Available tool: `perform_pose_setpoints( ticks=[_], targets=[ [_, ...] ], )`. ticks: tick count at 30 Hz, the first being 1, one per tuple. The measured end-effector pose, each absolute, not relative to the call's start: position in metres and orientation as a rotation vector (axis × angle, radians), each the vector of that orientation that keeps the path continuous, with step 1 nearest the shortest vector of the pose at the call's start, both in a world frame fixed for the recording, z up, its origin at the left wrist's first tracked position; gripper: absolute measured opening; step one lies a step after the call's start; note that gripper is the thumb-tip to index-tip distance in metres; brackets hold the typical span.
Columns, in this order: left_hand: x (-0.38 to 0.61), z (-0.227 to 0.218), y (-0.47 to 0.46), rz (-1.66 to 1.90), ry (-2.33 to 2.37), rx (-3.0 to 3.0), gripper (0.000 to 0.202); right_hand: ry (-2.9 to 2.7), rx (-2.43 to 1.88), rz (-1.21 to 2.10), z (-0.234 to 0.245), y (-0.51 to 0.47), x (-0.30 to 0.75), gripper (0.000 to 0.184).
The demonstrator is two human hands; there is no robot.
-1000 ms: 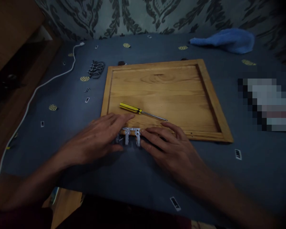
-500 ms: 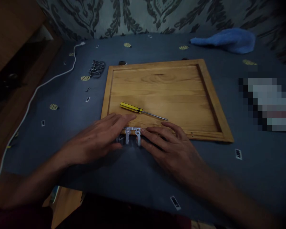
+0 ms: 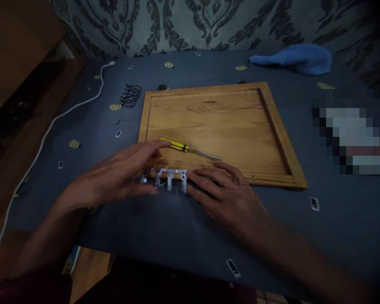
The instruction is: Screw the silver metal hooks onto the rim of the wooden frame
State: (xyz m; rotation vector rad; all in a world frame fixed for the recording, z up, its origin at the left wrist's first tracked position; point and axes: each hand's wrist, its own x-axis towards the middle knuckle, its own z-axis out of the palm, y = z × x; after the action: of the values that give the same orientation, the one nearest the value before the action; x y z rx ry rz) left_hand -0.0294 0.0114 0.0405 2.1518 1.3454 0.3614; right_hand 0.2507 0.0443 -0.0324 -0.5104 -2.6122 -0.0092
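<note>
A wooden framed panel lies flat on the blue cloth. A yellow-handled screwdriver rests on it near the front left. Along the panel's front edge sits a row of small silver metal hooks. My left hand hovers at the left end of that row, fingers stretched out and slightly blurred, fingertips close to the screwdriver's handle. My right hand lies flat at the right end of the row, fingers extended and touching the rightmost hook.
A pile of dark metal hooks and loose screws lie left of the panel. A white cable runs along the left edge. A blue cloth sits at the back right. A blurred patch is at the right.
My left hand has lifted and shifted left, uncovering more of the hook row. The right hand has stayed in place. The view has tilted slightly.
</note>
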Motion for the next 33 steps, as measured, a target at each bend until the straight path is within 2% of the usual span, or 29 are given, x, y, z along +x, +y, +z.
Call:
perform_pose_setpoints(
  ticks=[5, 13, 19, 33],
  targets=[
    [-0.045, 0.04, 0.025, 0.597, 1.593, 2.064, 0.05, -2.613, -0.515, 0.007, -0.03, 0.045, 0.25, 0.025],
    [-0.063, 0.021, 0.048, 0.789, 2.102, 2.004, 0.023, -2.591, -0.514, -0.007, -0.029, 0.044, 0.249, 0.02],
    [-0.077, 0.004, 0.058, 0.705, 2.264, 1.971, 0.02, -2.632, -0.507, -0.002, -0.028, 0.044, 0.249, 0.019],
    [-0.1, -0.013, 0.071, 0.757, 2.363, 1.833, 0.019, -2.597, -0.504, -0.086, -0.03, 0.044, 0.246, 0.019]
  ],
)
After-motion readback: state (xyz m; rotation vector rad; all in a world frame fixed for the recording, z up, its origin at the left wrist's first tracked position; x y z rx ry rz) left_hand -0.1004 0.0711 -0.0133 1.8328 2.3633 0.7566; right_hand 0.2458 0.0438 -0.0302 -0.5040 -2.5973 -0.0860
